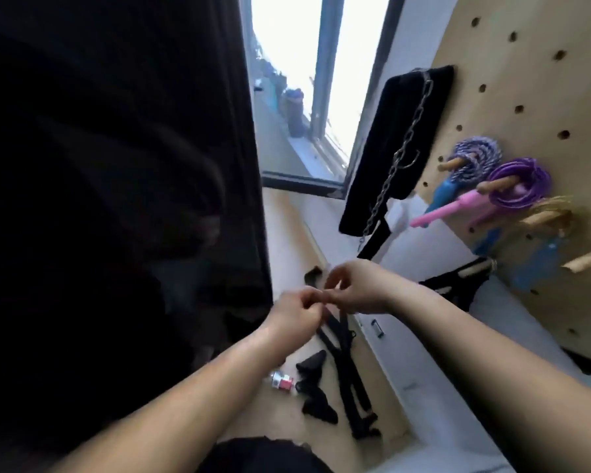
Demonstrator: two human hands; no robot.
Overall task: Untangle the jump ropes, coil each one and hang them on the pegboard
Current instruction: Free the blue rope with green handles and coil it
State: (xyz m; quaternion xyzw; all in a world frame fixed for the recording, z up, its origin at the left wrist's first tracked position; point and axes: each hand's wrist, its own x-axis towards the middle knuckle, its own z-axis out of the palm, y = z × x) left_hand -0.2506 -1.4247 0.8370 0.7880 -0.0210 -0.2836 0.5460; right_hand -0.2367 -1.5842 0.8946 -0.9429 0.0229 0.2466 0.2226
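Left hand (296, 310) and right hand (354, 288) touching, fingers curled, perhaps pinching something unseen; two coiled ropes (522, 182) hanging on pegboard (543, 80).

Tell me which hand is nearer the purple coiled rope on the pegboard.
Right. The right hand is below and left of the purple coiled rope, well short of it; the left hand sits farther left and lower.
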